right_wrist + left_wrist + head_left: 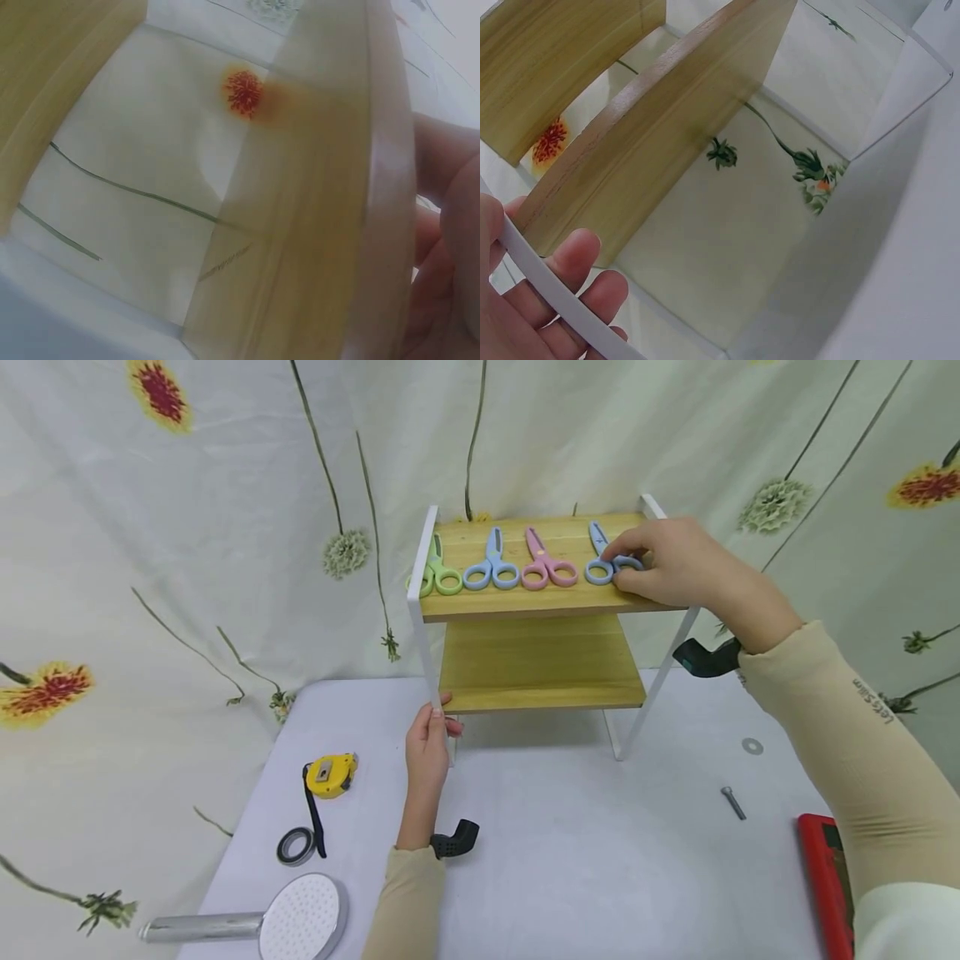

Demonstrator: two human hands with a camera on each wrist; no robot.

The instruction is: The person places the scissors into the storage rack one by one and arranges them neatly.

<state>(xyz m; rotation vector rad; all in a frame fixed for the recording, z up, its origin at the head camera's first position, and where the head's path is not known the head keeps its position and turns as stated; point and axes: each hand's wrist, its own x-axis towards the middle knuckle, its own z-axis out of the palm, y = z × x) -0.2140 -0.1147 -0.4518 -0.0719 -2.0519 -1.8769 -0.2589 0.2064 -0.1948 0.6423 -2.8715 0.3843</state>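
Observation:
A small two-tier wooden shelf (540, 660) with a white metal frame stands on the table. My left hand (427, 747) grips its left front upright (551, 289), the fingers passing behind the bar in the left wrist view. On the top board, my right hand (667, 560) pinches the right finger loop of a pair of blue scissors (598, 570). To its left, also on the board, lie pink scissors (535, 547), a second pair of blue scissors (494, 547) and green scissors (448, 581). In the right wrist view the board's edge (386, 225) hides the scissors.
At the left lie a yellow tape measure (332, 776), a black tape roll (296, 846) and a shower head (303, 918). A washer (752, 746), a bolt (733, 802) and a red device (822, 885) lie at the right. A flowered cloth (225, 527) hangs behind the shelf.

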